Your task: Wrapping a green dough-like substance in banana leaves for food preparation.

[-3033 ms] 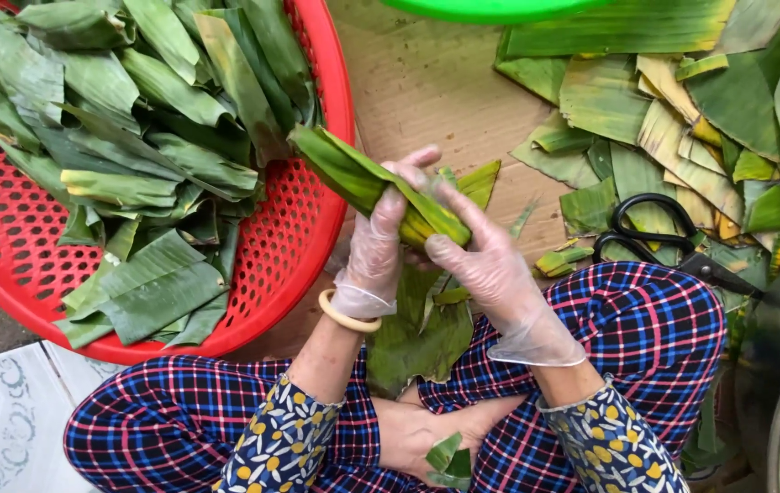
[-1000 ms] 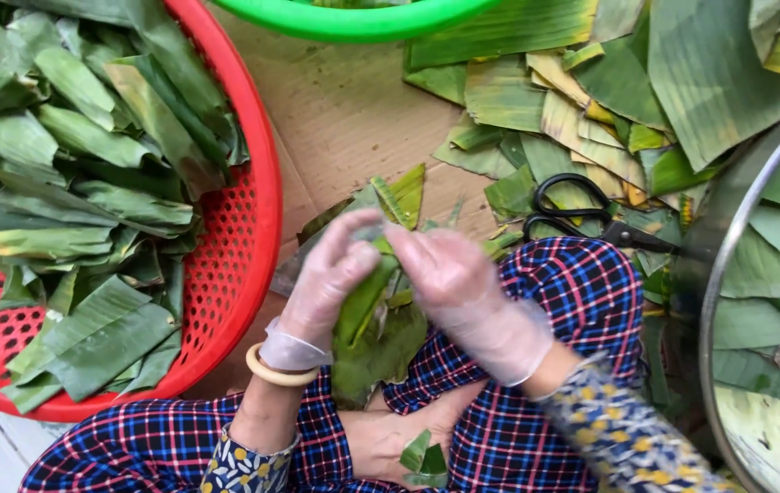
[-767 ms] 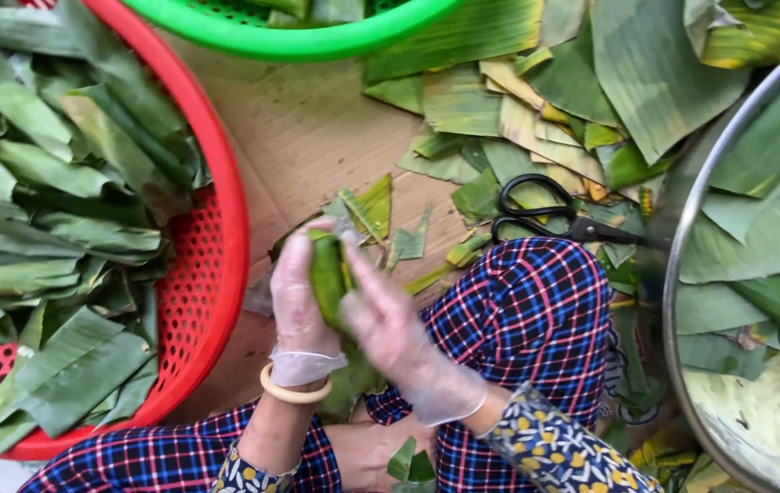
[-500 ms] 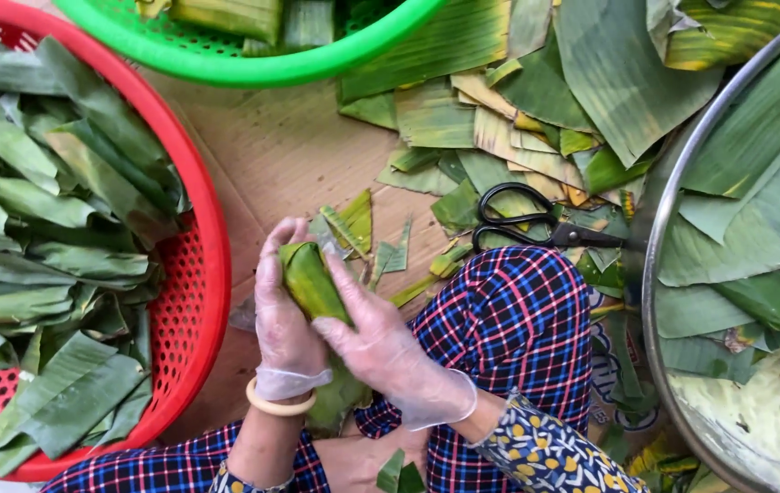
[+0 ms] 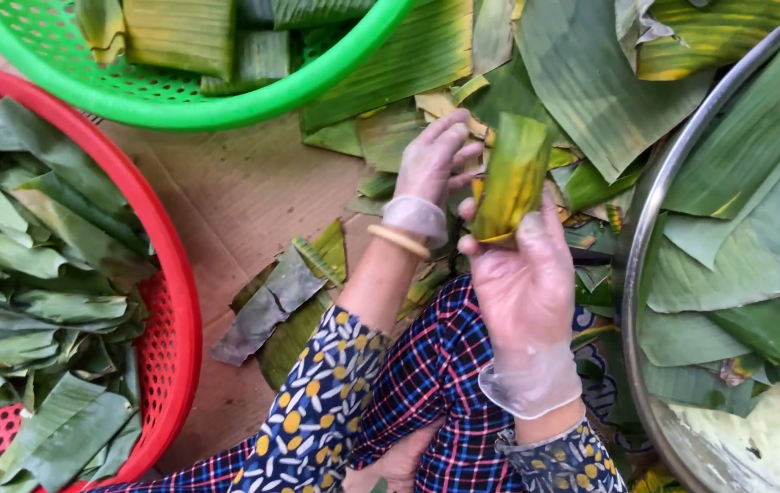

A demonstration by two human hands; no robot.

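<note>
Gloved hands with a leaf cone, frame centre

Right hand [image 5: 525,278] grips the folded leaf cone [image 5: 511,178] (fingers curled around it); left hand [image 5: 431,164], fingers loosely spread, reaches over leaf scraps [image 5: 390,137] just left.

Thin, clear plastic gloves cover both my hands, the left hand [image 5: 428,173] and the right hand [image 5: 525,274], each bunching loosely at the wrist. A pale yellowish round bangle [image 5: 398,240] circles my left wrist. My dark blue sleeves [image 5: 321,411] carry yellow and white dots, above a blue-and-red checked garment [image 5: 436,383] over my lap.
</note>
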